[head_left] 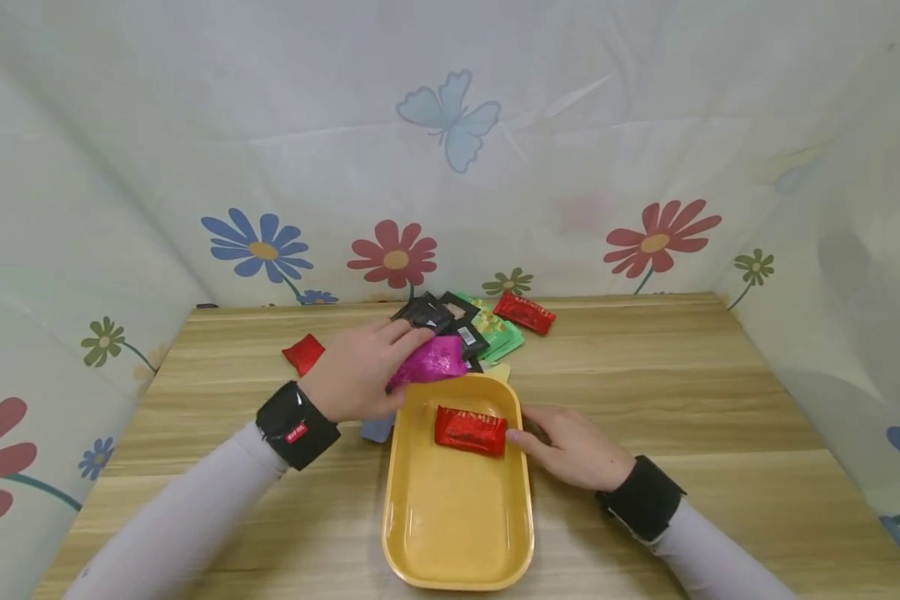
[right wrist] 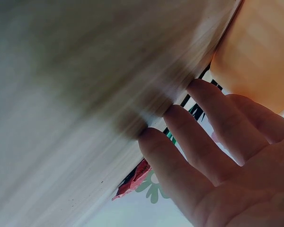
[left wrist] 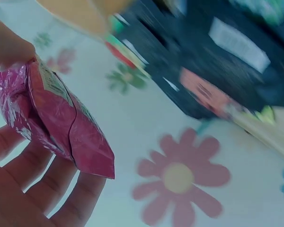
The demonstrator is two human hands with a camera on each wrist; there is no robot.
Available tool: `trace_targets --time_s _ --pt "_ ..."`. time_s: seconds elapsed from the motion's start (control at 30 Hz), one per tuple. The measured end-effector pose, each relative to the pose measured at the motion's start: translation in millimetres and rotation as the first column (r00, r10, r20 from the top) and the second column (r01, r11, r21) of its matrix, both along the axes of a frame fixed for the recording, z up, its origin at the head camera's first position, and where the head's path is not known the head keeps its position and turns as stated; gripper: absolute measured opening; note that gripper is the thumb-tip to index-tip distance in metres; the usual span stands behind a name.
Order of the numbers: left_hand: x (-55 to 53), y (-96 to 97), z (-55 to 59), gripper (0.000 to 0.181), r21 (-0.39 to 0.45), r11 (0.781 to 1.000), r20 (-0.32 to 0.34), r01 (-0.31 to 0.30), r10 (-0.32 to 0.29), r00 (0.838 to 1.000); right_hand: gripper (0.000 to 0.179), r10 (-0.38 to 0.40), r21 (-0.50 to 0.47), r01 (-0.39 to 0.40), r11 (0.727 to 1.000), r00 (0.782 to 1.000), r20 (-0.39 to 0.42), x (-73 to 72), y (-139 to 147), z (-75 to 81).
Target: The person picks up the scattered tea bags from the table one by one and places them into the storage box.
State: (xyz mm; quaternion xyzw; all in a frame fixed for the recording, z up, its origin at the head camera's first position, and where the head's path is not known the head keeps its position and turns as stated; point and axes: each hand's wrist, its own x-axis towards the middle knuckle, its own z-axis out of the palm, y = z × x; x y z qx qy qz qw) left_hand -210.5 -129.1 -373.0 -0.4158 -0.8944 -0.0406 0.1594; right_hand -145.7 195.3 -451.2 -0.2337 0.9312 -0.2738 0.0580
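My left hand [head_left: 363, 367] grips a shiny magenta wrapped packet [head_left: 429, 360] above the far left corner of a yellow tray [head_left: 461, 533]. In the left wrist view, the thumb and fingers hold this magenta packet [left wrist: 71, 118] from opposite sides. At the tray's right side is my right hand [head_left: 573, 450], its thumb across the rim and the other fingers outside. The right wrist view shows the fingers fairly straight, with fingertips [right wrist: 151, 135] at the tabletop. A red wrapped packet [head_left: 470, 431] lies inside the tray, near the right thumb.
Beyond the tray lie black packets [head_left: 465, 333], several green packets [head_left: 501, 335] and a red packet [head_left: 523, 313]. Another red packet [head_left: 303, 354] is left of the left hand. A bluish piece [head_left: 377, 429] shows beside the tray. Flowered cloth [head_left: 450, 208] borders the wooden table [head_left: 645, 367].
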Motion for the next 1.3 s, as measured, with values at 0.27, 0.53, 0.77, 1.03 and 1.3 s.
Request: trace_targets --time_s 0.27,0.53,0.77,1.03,1.3 --pt "41.0 17.2 2.5 0.074 -0.046 0.995 0.025 0.089 -0.088 0.996 0.058 -0.005 -0.003 0.005 1.0 1.0 0.009 0.4 -0.3 -0.7" --pt "66.8 26.7 4.6 0.087 -0.029 0.986 0.15 0.164 -0.158 0.976 0.062 0.008 -0.002 -0.008 1.0 1.0 -0.018 0.0 0.6 -1.4" --pt "53.2 4.8 -6.7 0.099 0.021 0.998 0.135 0.063 -0.065 0.989 0.057 -0.003 0.009 0.003 1.0 1.0 -0.019 0.2 -0.7 -1.5" --pt "12.3 -46.2 -18.2 0.093 0.065 0.984 0.152 -0.166 0.155 0.976 0.059 -0.014 0.005 0.014 1.0 1.0 0.014 0.7 -1.1 0.9" --pt "-24.3 -91.5 -47.2 0.088 0.007 0.949 0.248 -0.314 0.303 0.92 0.057 -0.02 0.014 0.02 1.0 1.0 0.003 0.6 -2.3 2.1"
